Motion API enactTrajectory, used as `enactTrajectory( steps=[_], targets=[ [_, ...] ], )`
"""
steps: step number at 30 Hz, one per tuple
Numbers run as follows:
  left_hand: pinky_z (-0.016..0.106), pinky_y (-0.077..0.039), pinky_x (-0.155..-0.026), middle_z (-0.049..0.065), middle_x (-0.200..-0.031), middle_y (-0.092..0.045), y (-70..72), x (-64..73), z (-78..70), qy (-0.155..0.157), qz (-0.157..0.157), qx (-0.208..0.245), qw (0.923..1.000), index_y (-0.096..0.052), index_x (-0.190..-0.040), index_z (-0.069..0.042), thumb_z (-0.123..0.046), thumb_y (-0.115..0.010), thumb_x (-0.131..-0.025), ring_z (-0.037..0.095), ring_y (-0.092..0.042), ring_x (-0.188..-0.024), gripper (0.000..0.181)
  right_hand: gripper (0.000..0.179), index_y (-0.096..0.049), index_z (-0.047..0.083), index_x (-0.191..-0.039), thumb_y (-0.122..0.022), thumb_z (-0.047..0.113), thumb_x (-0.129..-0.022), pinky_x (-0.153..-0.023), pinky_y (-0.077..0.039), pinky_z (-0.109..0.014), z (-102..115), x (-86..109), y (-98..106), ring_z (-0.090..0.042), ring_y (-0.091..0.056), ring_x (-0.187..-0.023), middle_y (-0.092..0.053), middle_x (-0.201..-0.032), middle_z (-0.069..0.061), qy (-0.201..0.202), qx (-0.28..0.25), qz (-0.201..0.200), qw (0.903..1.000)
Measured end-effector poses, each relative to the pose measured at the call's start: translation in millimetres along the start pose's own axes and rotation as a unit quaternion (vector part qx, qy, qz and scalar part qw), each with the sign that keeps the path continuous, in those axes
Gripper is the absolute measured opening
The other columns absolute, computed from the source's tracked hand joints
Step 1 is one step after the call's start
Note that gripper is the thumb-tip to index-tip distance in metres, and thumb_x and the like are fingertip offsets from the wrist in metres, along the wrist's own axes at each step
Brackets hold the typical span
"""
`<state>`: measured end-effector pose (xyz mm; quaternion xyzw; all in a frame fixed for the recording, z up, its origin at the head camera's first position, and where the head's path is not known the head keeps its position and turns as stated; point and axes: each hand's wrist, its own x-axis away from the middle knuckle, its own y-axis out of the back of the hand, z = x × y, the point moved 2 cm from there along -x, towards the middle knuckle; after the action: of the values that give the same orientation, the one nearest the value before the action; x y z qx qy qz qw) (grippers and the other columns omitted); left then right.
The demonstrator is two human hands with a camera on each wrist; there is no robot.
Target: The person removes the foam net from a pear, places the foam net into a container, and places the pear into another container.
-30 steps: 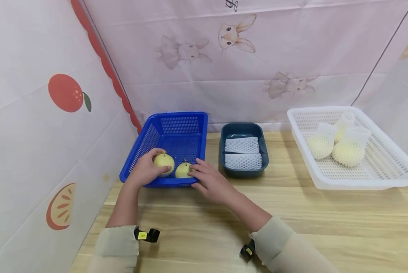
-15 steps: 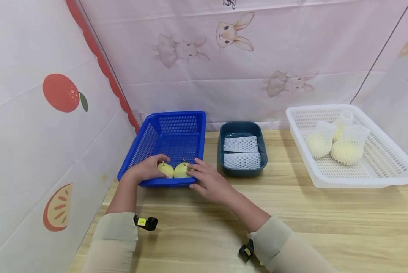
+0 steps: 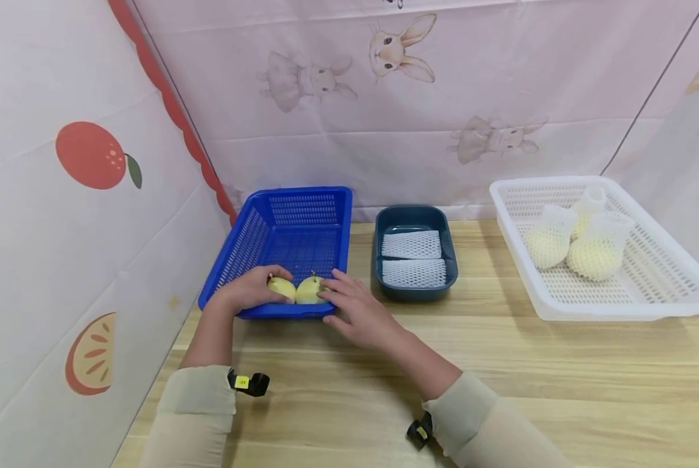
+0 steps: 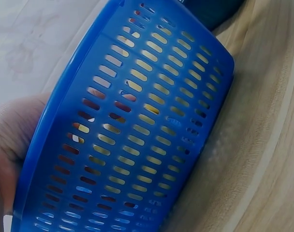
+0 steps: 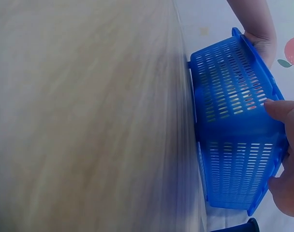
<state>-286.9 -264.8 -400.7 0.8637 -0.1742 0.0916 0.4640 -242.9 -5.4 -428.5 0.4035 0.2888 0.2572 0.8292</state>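
Wooden table (image 3: 501,390): carries the blue basket (image 3: 350,224) toward the person's left.
Blue basket: left pear (image 3: 282,287) and right pear (image 3: 309,291) sit inside, low behind its front wall.
Left hand (image 3: 251,288): reaches over the left front corner, thumb and fingers curved round the left pear.
Right hand (image 3: 362,313): fingers loosely spread over the right front corner, tips against the right pear; thumb outside the front wall.
Left pear: just right of the left palm.
Right pear: between the left pear and the right fingertips.
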Motion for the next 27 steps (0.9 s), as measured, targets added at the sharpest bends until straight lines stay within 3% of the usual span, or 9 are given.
enactTrajectory(
  steps=[7, 19, 27],
  targets=[
    [0.043, -0.048, -0.092, 0.013, -0.131, -0.057, 0.0, -2.0, 0.9, -0.003, 0.005, -0.005, 1.0, -0.059, -0.131, -0.011, -0.041, -0.076, -0.085, 0.028, -0.052, -0.109, 0.058, 0.046, -0.054, 0.02, -0.141, -0.06, 0.035, -0.098, -0.121, -0.019, -0.051, 0.1, -0.7, -0.5, -0.015, -0.013, -0.152, -0.041, -0.155, 0.004, -0.001, 0.004, 0.001, 1.0],
    [0.042, -0.047, -0.091, 0.011, -0.125, -0.059, -0.5, -0.9, -1.0, 0.018, 0.009, -0.002, 0.9998, -0.06, -0.129, -0.014, -0.041, -0.077, -0.084, 0.029, -0.051, -0.108, 0.055, 0.045, -0.055, 0.02, -0.14, -0.059, 0.035, -0.099, -0.121, -0.018, -0.05, 0.1, 0.5, -1.8, -0.015, -0.013, -0.152, -0.041, -0.155, 0.004, -0.005, -0.001, 0.001, 1.0],
    [0.042, -0.047, -0.091, 0.01, -0.124, -0.06, -0.4, -0.4, -1.7, 0.009, 0.007, -0.002, 0.9999, -0.061, -0.127, -0.015, -0.039, -0.077, -0.085, 0.028, -0.052, -0.108, 0.051, 0.044, -0.055, 0.021, -0.14, -0.06, 0.035, -0.098, -0.121, -0.02, -0.051, -0.9, -0.6, -2.9, -0.014, -0.014, -0.152, -0.041, -0.154, 0.004, -0.005, 0.005, -0.002, 1.0]
  ],
)
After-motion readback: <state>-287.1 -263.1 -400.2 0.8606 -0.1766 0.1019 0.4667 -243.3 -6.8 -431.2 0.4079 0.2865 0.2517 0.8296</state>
